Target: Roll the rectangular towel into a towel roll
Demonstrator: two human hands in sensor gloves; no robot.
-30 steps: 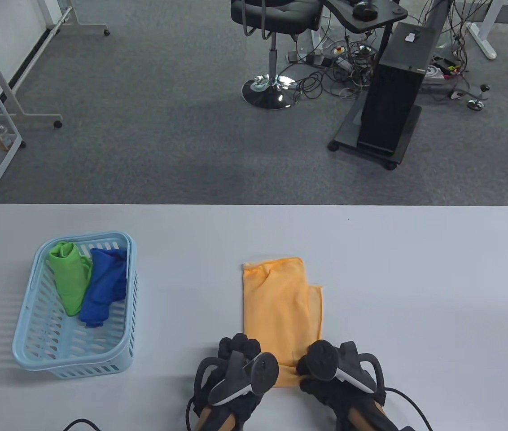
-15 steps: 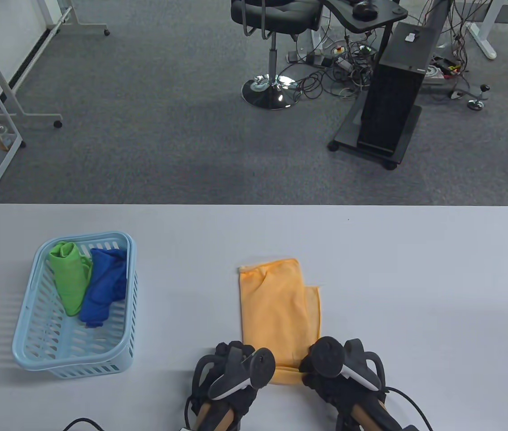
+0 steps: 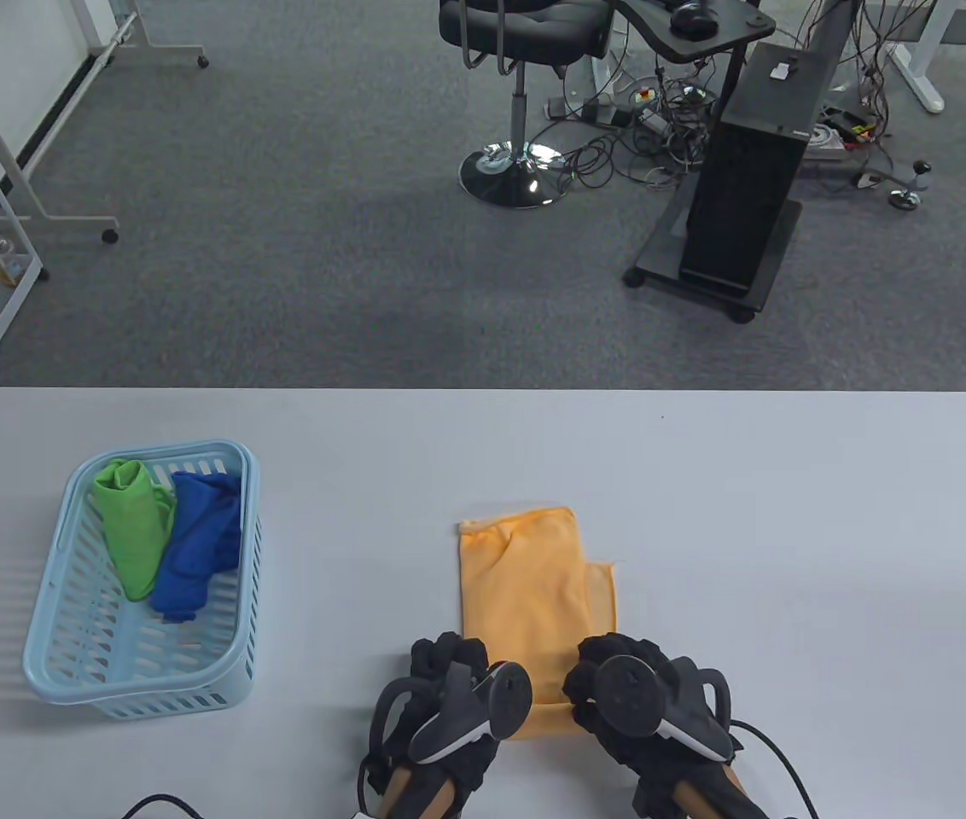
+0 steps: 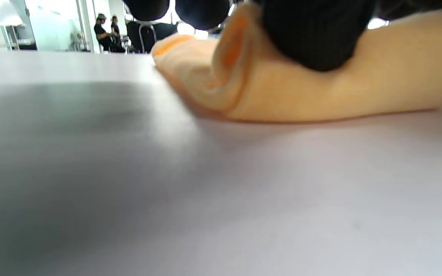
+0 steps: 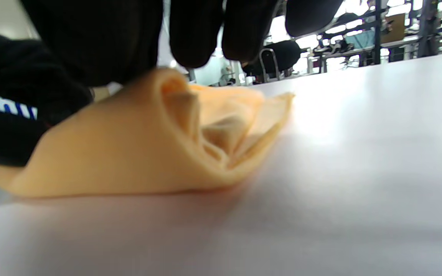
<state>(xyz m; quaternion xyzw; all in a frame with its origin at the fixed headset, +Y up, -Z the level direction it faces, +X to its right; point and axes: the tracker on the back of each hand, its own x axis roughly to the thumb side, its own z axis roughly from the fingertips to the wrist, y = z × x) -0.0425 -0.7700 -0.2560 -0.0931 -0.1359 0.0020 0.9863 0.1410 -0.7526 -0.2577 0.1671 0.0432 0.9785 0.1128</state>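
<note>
While both hands, left hand [image 3: 449,695] and right hand [image 3: 632,695], press the orange towel [image 3: 530,589] near-edge curl, barely begun: most beyond lies flat.

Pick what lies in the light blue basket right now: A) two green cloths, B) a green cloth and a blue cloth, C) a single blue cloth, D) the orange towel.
B: the basket holds a green cloth beside a blue cloth, while the orange towel lies on the table.
</note>
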